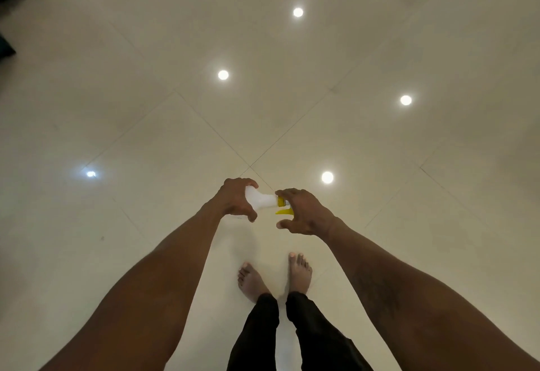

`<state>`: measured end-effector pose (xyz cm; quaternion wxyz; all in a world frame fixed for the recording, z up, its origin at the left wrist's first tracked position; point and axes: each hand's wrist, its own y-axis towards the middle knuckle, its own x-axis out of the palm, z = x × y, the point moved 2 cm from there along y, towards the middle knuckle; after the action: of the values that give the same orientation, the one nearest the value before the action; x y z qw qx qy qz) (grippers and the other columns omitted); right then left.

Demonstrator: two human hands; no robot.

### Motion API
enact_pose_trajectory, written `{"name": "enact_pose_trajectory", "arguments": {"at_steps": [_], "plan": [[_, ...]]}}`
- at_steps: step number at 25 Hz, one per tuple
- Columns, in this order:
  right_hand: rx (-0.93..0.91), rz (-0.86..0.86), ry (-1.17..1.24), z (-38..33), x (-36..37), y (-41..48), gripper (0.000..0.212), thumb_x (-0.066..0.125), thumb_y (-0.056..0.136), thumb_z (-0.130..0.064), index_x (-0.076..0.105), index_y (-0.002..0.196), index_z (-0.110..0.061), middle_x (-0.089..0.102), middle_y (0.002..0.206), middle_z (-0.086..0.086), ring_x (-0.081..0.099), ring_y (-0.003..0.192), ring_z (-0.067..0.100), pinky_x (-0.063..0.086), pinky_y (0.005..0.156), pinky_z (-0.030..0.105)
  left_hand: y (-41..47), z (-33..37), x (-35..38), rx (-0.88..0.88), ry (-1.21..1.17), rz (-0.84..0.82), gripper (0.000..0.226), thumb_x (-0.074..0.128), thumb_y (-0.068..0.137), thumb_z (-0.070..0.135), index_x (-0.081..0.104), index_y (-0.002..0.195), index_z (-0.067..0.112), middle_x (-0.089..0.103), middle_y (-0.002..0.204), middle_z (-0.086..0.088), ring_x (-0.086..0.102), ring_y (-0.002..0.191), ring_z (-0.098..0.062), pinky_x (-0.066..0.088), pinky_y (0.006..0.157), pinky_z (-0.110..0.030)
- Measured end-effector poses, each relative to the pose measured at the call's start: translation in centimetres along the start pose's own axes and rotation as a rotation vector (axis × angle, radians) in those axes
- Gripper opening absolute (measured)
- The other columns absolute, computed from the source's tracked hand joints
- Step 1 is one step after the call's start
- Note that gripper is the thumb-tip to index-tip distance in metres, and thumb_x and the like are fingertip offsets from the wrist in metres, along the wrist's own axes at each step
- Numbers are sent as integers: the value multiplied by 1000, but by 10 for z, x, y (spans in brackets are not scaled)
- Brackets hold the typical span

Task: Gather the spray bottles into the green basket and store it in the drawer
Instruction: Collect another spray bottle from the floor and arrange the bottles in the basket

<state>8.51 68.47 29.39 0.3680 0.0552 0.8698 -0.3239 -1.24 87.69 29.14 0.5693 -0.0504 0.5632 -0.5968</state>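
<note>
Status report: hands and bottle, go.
Left hand grips white plastic spray bottle by body. Right hand curled over its yellow trigger head. Bottle sideways above glossy tiled floor. Green basket, drawer not in view.

The spray bottle (261, 198) has a white body, with a yellow collar (281, 201) and a yellow trigger (284, 211). The floor tiles (146, 137) are glossy cream-beige, crossed by thin dark grout lines (213, 128) in a diagonal grid and dotted with round white light reflections (223, 75). The trousers (257, 335) are black.
</note>
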Motion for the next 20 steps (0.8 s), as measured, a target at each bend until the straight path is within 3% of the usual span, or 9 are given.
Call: {"name": "enact_pose_trajectory", "arguments": {"at_steps": [3,7,11,14,17,20], "plan": [[-15,-3,-126,17,-24,-34,91,81,72,-21,31,149,-23,46,145,1,50,113,27,48,95,39,-8,43,-4,38,6,-20,93,89,43,35,54,130,37,56,121,9,45,122,-19,48,85,-27],[45,121,-138,32,-51,-79,88,62,71,7,30,146,-25,38,150,0,49,110,28,51,89,40,-22,98,-3,104,42,-43,93,89,42,38,57,129,35,58,122,8,52,117,-17,52,90,-30],[181,350,116,48,-71,-132,74,60,67,2,41,132,-28,31,156,-1,56,113,30,48,82,32,-30,147,5,206,39,-93,89,89,40,40,60,124,37,61,118,12,56,108,-15,54,86,-30],[314,581,326,57,-74,-177,64,66,70,-4,50,127,-26,40,152,-1,53,125,26,52,93,38,-42,188,18,271,-1,-164,82,90,41,39,61,118,40,61,115,11,58,105,-17,54,80,-29],[507,928,636,60,-72,-218,61,73,69,-6,57,125,-27,63,120,-1,62,103,19,57,88,35,-56,234,40,320,-50,-262,74,90,43,37,62,111,44,62,113,9,60,102,-18,54,74,-28],[690,1102,841,67,-63,-262,77,72,69,-5,46,133,-39,65,113,-4,65,97,15,58,83,28,-73,274,69,376,8,-374,72,88,43,37,61,109,46,62,112,9,60,100,-16,53,71,-27]]}}
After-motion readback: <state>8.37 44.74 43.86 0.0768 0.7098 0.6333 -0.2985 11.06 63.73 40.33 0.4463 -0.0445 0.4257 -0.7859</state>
